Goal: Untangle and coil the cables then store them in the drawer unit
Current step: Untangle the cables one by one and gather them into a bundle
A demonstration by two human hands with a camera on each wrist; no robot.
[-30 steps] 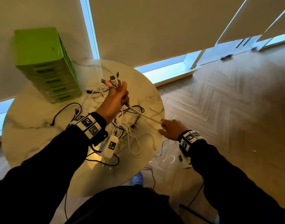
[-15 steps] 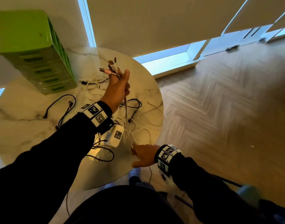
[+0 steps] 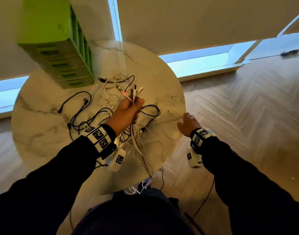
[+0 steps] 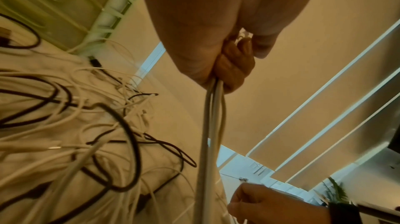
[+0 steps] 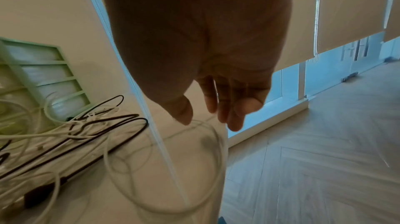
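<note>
My left hand [image 3: 128,111] is raised over the round marble table [image 3: 43,133] and grips a bundle of white cables [image 4: 213,125]. Their plug ends [image 3: 133,92] stick up above the fist, and the cords hang down past the table's front edge. More black and white cables [image 3: 87,116] lie tangled on the tabletop. My right hand [image 3: 187,122] hovers at the table's right edge with fingers relaxed, holding nothing; a thin white cable loop [image 5: 194,159] lies below it. The green drawer unit [image 3: 57,48] stands at the back left, its drawers pushed in.
Roller blinds [image 3: 196,19] cover the windows behind the table. Herringbone wood floor [image 3: 247,107] spreads to the right. Cable ends [image 3: 140,187] dangle off the front edge near my legs.
My right hand has let go of the white cable it was drawing out and has moved up to the table's right edge. The left hand still holds the bundle upright.
</note>
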